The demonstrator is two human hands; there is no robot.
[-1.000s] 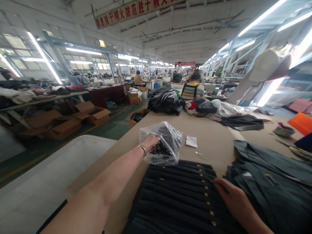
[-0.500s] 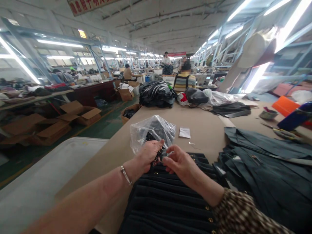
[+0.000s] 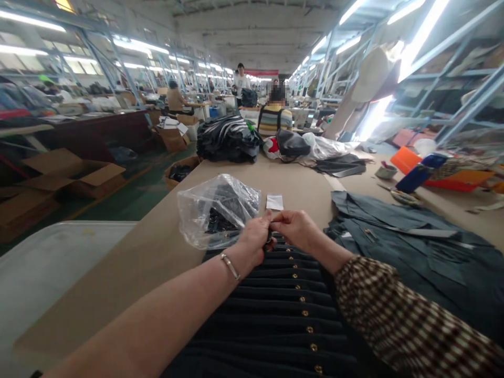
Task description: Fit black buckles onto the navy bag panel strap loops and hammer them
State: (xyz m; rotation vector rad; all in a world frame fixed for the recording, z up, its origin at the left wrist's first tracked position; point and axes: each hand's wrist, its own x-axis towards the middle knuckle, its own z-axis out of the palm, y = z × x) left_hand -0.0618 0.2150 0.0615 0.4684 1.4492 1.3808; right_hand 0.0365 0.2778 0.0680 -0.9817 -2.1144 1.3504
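A small dark piece with a bit of gold-coloured metal (image 3: 270, 240) is in my left hand (image 3: 252, 236), whose fingers are closed round it. Just to the right, the thumb and fingertips of my right hand (image 3: 299, 229) pinch together at the top of that piece; what lies between them is too small to make out. Below both hands spreads an overlapping row of dark fabric pieces (image 3: 275, 294), with gold-coloured eyelets down its right part. A clear plastic bag (image 3: 189, 212) holding dark items lies behind and left of my left hand.
A white paper slip (image 3: 274, 202) lies behind my hands. Dark cloth pieces (image 3: 397, 247) are piled to the right, and a dark fabric heap (image 3: 228, 137) stands at the table's far end. Cardboard boxes (image 3: 74, 170) sit on the floor at left. Co-workers (image 3: 275, 118) are farther back.
Both hands have moved away from the plastic bag, to the right, over the row's far end. More eyelets show now. The view has also turned to the right.
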